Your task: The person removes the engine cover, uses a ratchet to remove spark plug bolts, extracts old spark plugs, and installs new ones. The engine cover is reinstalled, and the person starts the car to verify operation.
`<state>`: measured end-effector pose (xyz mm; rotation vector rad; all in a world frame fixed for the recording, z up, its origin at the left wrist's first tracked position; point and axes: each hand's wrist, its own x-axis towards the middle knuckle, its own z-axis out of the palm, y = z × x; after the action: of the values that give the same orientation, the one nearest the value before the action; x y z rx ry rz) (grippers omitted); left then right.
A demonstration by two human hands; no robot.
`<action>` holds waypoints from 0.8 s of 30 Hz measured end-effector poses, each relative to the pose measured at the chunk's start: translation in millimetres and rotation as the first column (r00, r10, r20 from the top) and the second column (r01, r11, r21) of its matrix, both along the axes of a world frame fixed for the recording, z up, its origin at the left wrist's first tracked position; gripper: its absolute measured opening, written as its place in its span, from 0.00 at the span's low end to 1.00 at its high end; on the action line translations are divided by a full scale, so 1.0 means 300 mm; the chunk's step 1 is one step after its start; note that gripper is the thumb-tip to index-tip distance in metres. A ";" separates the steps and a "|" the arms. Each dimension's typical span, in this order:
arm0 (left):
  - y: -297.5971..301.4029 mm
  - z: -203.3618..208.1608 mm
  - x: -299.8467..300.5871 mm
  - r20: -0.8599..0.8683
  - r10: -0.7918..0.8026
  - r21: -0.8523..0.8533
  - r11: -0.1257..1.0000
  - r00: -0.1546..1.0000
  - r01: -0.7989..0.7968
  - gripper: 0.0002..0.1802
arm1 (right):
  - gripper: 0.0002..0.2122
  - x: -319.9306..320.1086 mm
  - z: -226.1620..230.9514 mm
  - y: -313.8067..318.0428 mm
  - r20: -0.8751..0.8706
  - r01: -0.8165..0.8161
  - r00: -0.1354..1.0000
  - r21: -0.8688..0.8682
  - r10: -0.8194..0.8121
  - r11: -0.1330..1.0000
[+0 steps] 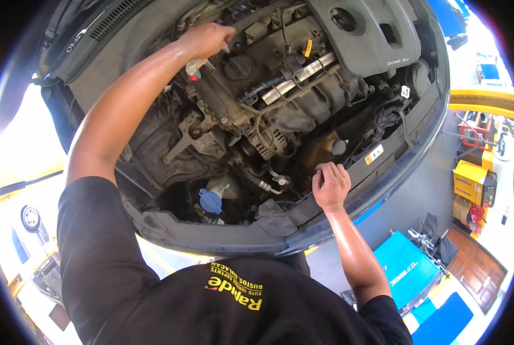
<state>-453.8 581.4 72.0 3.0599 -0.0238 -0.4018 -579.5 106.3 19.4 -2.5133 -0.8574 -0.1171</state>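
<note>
Over the far left of the engine (303, 98), my left hand (206, 41) is closed, fingers pinched together. A small pale bit shows just below the fingertips, too small to name. Beside that hand sits a round black oil filler cap (238, 68). My right hand (331, 187) rests with curled fingers on the dark front panel (377, 164) of the engine bay; no object shows in it. Just beyond it is a tan reservoir (320, 150) with a grey cap (338, 148). The yellow dipstick handle (308, 48) stands near a shiny metal strip (300, 77).
A grey plastic engine cover (369, 34) lies at the far right of the bay. A blue reservoir cap (211, 201) sits at the near left. Beyond the car stand a yellow machine (469, 183), a turquoise covered item (406, 269) and a yellow post arm (484, 102).
</note>
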 end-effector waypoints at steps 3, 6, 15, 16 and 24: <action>-0.008 -0.004 -0.011 0.014 -0.136 0.105 0.985 0.991 0.133 0.17 | 0.03 0.000 -0.003 -0.002 0.001 -0.001 1.000 0.002 0.001 1.000; -0.017 -0.012 -0.003 0.206 0.060 -0.105 0.994 0.977 -0.039 0.12 | 0.04 0.000 -0.008 -0.005 0.001 -0.002 1.000 -0.013 0.002 1.000; -0.006 -0.001 -0.015 0.027 -0.131 0.062 0.990 0.991 0.130 0.16 | 0.04 0.000 -0.012 -0.006 0.013 -0.005 1.000 -0.014 0.005 1.000; -0.008 -0.001 -0.020 0.087 -0.066 0.017 0.998 0.994 0.065 0.14 | 0.04 0.000 -0.011 -0.005 0.012 -0.003 1.000 -0.014 0.003 1.000; 0.013 -0.007 -0.002 0.022 -0.160 0.029 0.987 0.987 0.160 0.17 | 0.04 0.001 -0.014 -0.008 0.002 -0.003 1.000 -0.008 0.003 1.000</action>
<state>-454.5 585.5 69.8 3.0999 -0.2688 -0.3762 -579.1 104.0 15.2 -2.5198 -0.8640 -0.1159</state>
